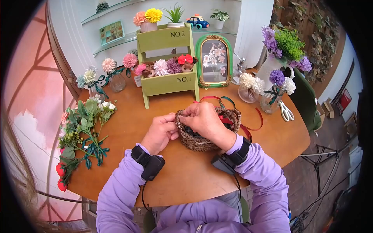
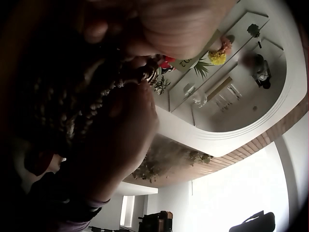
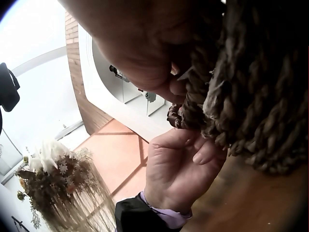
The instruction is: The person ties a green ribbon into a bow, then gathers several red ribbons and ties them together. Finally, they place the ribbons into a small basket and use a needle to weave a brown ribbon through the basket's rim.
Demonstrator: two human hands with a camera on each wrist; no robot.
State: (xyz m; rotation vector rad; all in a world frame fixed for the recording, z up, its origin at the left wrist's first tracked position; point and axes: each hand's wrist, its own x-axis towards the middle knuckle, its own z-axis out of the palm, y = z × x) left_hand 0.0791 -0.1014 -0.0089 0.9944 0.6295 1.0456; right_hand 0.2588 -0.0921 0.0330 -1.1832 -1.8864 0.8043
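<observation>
Left fingers (image 1: 168, 127), right fingers (image 1: 191, 110) curled, pinching rim of woven basket (image 1: 199, 145)

Basket (image 1: 198, 144): rough braided fibre, matt. Ribbon (image 1: 246, 132): smooth, satiny cloth. Table (image 1: 272, 143): smooth wood, slight sheen. Stand (image 1: 168, 86): matt painted wood. Jar (image 1: 117, 83): clear glossy glass. Scissors handles (image 1: 286, 112): smooth plastic.

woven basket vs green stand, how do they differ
The woven basket is brown and braided; the green stand has flat, lettered panels. The basket is low and rounded, the stand taller and angular. The left hand and right hand touch the basket; neither touches the stand. Both have open tops.
</observation>
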